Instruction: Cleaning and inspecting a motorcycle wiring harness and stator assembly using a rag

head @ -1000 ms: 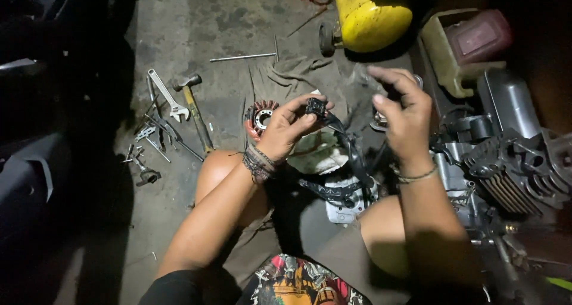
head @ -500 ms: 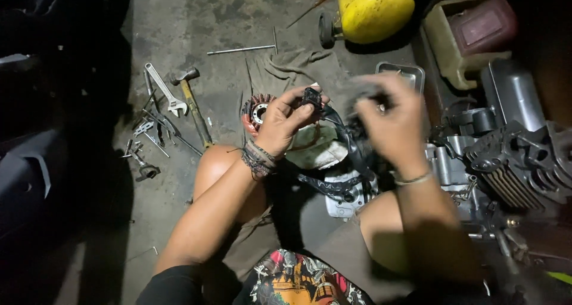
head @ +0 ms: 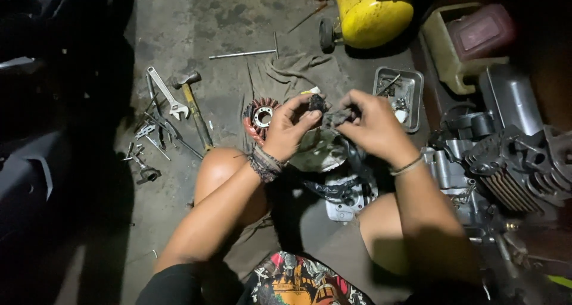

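The right hand (head: 372, 126) has closed in, pinching grey cloth (head: 336, 117) against the small black part (head: 316, 103) the left hand (head: 290, 131) is gripping; it could slip free.

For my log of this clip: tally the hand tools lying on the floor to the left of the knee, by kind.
Adjustable wrench: 1
Hammer: 1
Long metal rod: 1
Small dark tools in the pile: too jumbled to count
Total clearly countable: 3
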